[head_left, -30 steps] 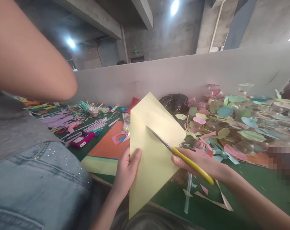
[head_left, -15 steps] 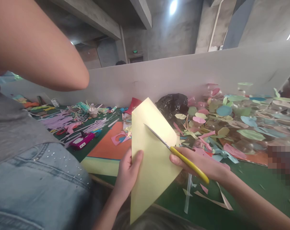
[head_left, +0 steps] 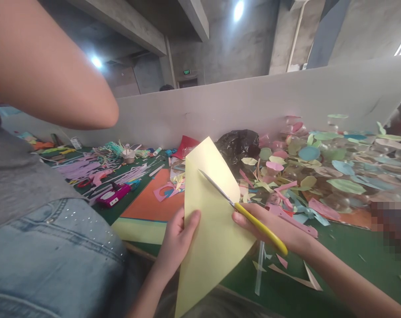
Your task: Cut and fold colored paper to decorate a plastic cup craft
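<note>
A sheet of pale yellow paper [head_left: 210,256] stands tilted in front of me, its lower corner running out of the bottom of the view. My left hand [head_left: 180,234] is closed on its left edge, thumb on the near face. My right hand [head_left: 263,223] is closed around scissors with yellow handles [head_left: 261,227]. The scissors' metal blades lie across the paper, tip pointing up and left. One blade shows in front of the sheet; the other is hidden. The right fingers are partly behind the paper.
Paper-topped plastic cups [head_left: 319,159] crowd the right side by a black plastic bag [head_left: 238,143]. Orange sheets [head_left: 150,198], a magenta power strip [head_left: 114,195] and purple strips lie left. Scraps litter the green table [head_left: 346,260]. Another person's arm [head_left: 64,75] reaches in at upper left.
The paper has turned slightly, its top corner shifting right and its bottom corner left. The scissors and my right hand have moved a little left. The neighbour's elbow has shifted slightly left.
</note>
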Tool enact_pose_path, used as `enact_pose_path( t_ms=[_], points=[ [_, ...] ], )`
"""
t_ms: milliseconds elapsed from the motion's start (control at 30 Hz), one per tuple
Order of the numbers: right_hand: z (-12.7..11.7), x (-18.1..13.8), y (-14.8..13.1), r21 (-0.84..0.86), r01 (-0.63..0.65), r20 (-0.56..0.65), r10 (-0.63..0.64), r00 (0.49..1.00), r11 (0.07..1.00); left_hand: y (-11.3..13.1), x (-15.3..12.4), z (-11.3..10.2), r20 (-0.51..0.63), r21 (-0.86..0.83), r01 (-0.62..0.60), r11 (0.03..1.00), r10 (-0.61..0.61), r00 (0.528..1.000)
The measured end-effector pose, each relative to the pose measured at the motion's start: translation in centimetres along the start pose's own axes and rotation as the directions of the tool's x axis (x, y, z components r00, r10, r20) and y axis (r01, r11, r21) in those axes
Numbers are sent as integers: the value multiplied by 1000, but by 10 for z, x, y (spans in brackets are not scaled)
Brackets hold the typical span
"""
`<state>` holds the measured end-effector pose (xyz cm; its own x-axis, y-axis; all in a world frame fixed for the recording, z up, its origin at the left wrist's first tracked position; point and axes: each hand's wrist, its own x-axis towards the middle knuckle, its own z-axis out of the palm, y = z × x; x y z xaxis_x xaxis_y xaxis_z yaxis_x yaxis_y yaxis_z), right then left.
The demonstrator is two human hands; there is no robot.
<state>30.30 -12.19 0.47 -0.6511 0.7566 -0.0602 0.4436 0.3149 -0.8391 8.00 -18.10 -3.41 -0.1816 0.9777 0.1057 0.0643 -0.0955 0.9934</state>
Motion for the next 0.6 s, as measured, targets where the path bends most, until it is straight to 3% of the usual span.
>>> enact_pose_path(
  t_ms=[167,433,600],
  points=[
    [0,0,0,67,74,41,-77,996,995,0,0,-3,72,1,24,1000,-24,997],
    [5,2,-3,39,-11,-54,13,998,999,4,-1,-1,96,-15,27,1000,-25,995],
    [4,-1,-1,60,21,-3,-21,1000,998,4,-1,-1,116,-22,45,999,-42,992]
  ],
)
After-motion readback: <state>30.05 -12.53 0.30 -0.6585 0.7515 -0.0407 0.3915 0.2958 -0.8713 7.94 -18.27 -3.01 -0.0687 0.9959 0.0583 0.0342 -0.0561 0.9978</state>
